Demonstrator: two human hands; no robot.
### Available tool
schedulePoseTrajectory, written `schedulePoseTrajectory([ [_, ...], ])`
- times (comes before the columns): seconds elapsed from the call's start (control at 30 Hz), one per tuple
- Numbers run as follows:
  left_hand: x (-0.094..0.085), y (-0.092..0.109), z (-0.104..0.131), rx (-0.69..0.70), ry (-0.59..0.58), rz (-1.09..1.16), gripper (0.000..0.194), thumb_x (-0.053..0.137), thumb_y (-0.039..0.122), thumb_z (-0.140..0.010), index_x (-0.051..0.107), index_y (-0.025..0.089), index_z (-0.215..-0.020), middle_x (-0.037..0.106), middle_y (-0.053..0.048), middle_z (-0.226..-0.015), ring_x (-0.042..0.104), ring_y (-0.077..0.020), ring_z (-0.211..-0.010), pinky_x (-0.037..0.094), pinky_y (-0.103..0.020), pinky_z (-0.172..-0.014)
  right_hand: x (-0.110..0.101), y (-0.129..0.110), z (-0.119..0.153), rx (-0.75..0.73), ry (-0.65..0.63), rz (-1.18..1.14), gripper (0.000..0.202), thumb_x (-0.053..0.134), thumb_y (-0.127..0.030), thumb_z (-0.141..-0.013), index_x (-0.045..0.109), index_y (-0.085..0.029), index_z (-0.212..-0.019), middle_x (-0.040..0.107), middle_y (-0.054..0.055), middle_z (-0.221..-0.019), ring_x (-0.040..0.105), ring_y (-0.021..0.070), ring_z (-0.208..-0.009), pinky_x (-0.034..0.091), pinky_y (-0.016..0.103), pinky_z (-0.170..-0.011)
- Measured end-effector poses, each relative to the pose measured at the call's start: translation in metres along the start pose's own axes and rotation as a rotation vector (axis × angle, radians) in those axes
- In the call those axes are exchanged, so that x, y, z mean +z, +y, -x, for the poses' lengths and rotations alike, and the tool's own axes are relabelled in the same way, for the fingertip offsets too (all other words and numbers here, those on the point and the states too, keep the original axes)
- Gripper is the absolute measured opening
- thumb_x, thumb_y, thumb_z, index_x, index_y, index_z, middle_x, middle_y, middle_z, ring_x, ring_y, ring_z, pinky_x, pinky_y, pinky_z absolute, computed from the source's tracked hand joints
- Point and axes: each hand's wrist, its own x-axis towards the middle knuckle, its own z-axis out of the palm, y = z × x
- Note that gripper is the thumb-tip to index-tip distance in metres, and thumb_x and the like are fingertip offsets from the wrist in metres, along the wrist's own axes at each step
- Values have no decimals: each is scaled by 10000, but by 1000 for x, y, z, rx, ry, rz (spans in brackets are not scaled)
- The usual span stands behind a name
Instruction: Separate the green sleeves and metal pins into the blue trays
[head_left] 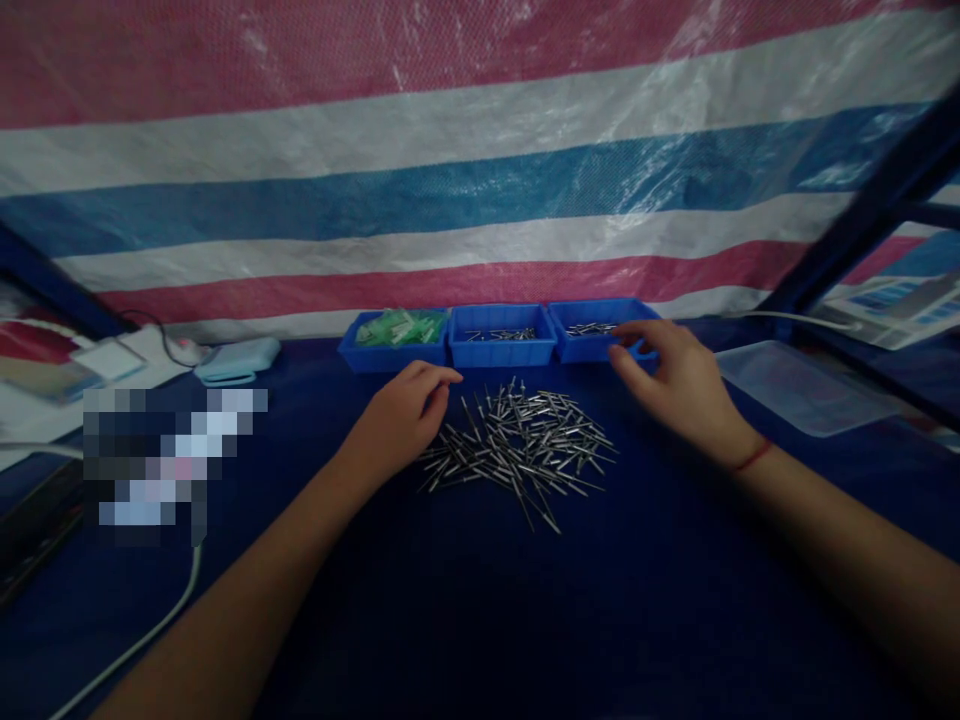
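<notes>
A loose pile of thin silver metal pins (525, 440) lies on the dark blue table. At its upper left edge is my left hand (409, 410), fingers bent and close together; whether anything is between them is too small to tell. My right hand (671, 385) is at the front right of the right blue bin (592, 347), thumb and fingers apart, holding nothing visible. That bin has some metal pins in it. More pins lie in the middle blue bin (502, 352). The left blue bin (394, 358) holds green and clear plastic pieces.
A clear plastic sheet or lid (806, 385) lies right of my right hand. On the left are a folded light blue item (238, 360), a white adapter (112, 358), a cable and a blurred-out patch. Behind the bins hangs a striped tarp (420, 200).
</notes>
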Motion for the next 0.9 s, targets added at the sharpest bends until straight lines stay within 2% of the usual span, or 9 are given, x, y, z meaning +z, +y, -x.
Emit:
schedulePoseTrajectory([
  [0.1,-2,-14,-1,-14,-117,-101,255,420,110,-873,619,151,-1028,604,-76,-1001,596,-195,-904,463,-365,-836,5,-19,9,-32,-80,-118,183,520,-264,-823,590,-185,-972,646,73,-888,594,231,-805,469,383,-711],
  [0.2,0,-19,0,28,-174,-102,311,377,110,-899,610,177,-1094,585,-77,-1031,587,-187,-918,462,-358,-843,9,-36,18,-68,-141,-209,192,531,-242,-820,591,-167,-986,641,67,-883,587,214,-822,467,381,-750],
  [0.3,6,-19,1,81,-182,-134,298,405,172,-916,597,220,-1139,561,-75,-1071,564,-191,-946,456,-365,-850,14,-48,24,-74,-195,-285,189,533,-221,-822,593,-160,-991,642,63,-889,581,200,-824,470,367,-750],
  [0.43,16,-20,0,111,-188,-175,220,502,286,-889,642,243,-1052,571,-63,-1061,543,-214,-959,440,-394,-853,20,-55,29,-77,-225,-330,168,534,-198,-819,594,-169,-973,646,56,-895,579,194,-822,465,368,-757],
  [0.63,12,-22,-2,86,-172,-113,155,501,260,-884,637,193,-919,585,-49,-972,555,-189,-902,443,-357,-838,20,-57,30,-82,-200,-343,159,544,-171,-805,601,-163,-953,643,52,-873,576,193,-826,458,359,-752],
  [0.77,9,-9,-1,48,-120,-42,180,439,258,-909,597,175,-929,585,-44,-937,565,-168,-860,452,-323,-804,16,-60,29,-116,-195,-361,128,539,-173,-814,607,-164,-922,644,51,-859,576,192,-832,452,360,-764],
  [0.9,16,21,4,-28,-67,168,164,447,268,-904,582,177,-924,601,-22,-853,567,-144,-756,456,-290,-735,11,-67,31,-94,-181,-457,126,559,-205,-822,611,-175,-933,631,51,-899,577,183,-865,460,344,-777],
])
